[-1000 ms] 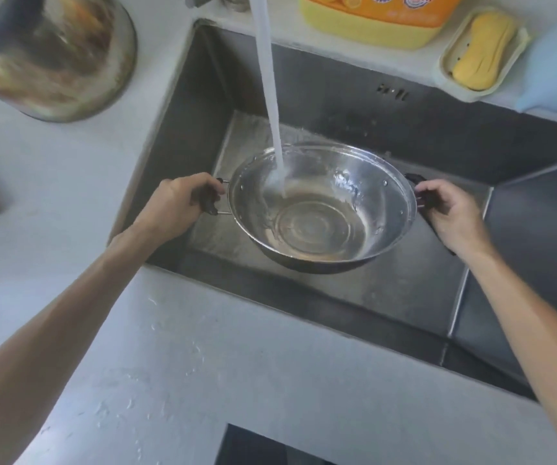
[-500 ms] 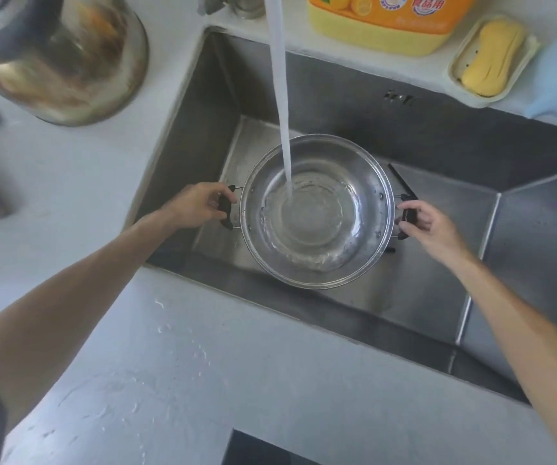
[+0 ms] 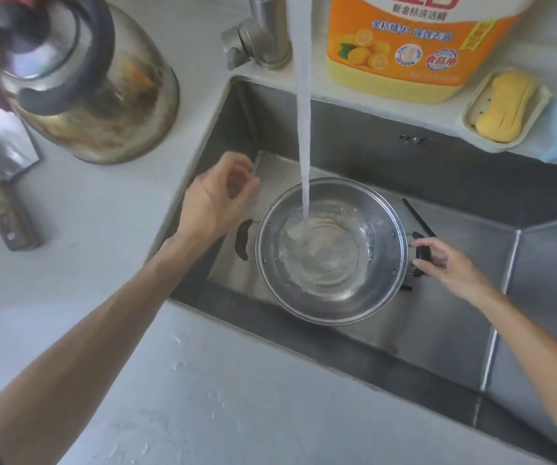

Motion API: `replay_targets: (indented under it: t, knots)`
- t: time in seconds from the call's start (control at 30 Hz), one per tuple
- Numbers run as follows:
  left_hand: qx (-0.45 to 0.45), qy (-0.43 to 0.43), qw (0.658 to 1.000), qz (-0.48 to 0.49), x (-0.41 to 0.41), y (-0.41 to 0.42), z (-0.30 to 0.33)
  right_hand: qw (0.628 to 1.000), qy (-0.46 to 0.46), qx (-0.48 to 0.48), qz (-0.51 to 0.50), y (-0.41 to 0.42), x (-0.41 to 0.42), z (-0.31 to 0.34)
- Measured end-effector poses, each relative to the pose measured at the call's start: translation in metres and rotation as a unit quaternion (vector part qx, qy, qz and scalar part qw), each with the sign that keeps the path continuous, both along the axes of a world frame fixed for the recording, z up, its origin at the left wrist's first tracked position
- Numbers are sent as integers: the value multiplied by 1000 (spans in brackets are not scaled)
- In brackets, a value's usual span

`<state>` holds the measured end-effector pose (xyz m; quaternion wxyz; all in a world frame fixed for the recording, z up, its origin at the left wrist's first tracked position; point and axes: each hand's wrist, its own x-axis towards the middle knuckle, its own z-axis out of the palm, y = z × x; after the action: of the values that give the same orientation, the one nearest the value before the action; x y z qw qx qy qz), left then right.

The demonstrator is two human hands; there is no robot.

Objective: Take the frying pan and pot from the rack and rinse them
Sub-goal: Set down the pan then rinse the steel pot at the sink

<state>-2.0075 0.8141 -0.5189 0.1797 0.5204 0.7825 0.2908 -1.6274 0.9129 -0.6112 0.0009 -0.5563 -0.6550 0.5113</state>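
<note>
head view: the pot (image 3: pixel 331 251) sits on the floor of the sink (image 3: pixel 388 333), under the water stream (image 3: pixel 304 129), and water collects inside. its two black handles lie on a line from 9 o'clock to 3 o'clock. the right hand (image 3: pixel 445 260) has its grip curled on the 3 o'clock handle. the left hand (image 3: pixel 218 199) is free — fingers loosely curled, holding nothing, up at 10 o'clock from the pot and just beside the 9 o'clock handle (image 3: pixel 243 239), which is bare. the faucet (image 3: pixel 260 38) stands at 12 o'clock. the sink wall is close on the left; there is more open room to the right — tipping the water out there looks easier, i think.
</note>
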Motion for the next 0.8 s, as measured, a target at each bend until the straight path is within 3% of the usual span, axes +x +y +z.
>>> replay_targets:
  t: [0.07,0.13,0.3,0.43,0.63,0.73,0.8]
  knots:
    - [149,-57,985,66,2,20,29,1000,-1,4,8,2,2,-3]
    - [196,-80,973,86,-3,42,42,1000,-2,5,12,3,3,-5]
    - [166,-72,978,106,-15,79,35,1000,-10,3,15,4,4,-8]
    - [167,-8,980,108,-11,90,33,1000,5,5,17,5,2,-8]
    - [164,9,986,23,-7,99,45,1000,13,12,6,5,2,-7]
    - [93,-17,995,7,-8,55,22,1000,5,13,16,6,-1,-3]
    - [-91,-11,996,-8,-11,18,0,1000,-5,6,25,11,-3,0]
